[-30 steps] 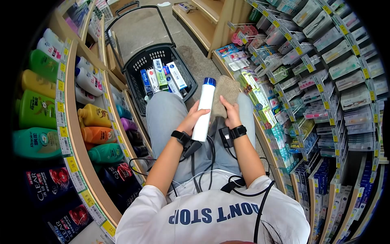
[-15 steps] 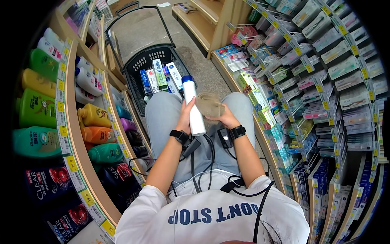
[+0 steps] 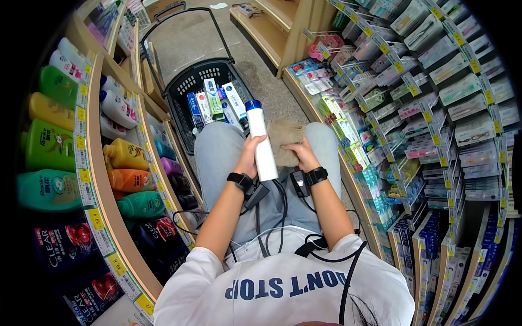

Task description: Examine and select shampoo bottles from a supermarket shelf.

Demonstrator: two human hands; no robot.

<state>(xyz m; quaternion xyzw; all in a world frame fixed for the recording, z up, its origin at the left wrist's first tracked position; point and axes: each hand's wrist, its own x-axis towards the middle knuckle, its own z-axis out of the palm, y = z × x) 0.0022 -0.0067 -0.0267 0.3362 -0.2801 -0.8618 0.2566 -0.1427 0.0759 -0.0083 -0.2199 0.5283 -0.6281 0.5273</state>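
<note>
My left hand (image 3: 250,156) is wrapped round a white bottle with a dark blue cap (image 3: 264,158), tilted with the cap toward the basket. Just beside it, my right hand (image 3: 303,154) grips a tan, fuzzy cloth (image 3: 285,136), thumb pressed on its face. The cloth bunches up close along the bottle's right side. Both hands are over my lap, between the knees. The bottle's far side and the fingers beneath the cloth are hidden.
A black shopping basket (image 3: 237,71) with several boxes (image 3: 232,100) stands ahead on the floor. Shampoo bottles (image 3: 44,142) line the left shelf (image 3: 95,136). On the right hang packaged goods (image 3: 458,89). Cables (image 3: 283,202) run from my wrist straps across my lap.
The tan cloth, smeared by motion before, now shows more clearly and hangs lower, with my right thumb on its face. The bottle has shifted only slightly.
</note>
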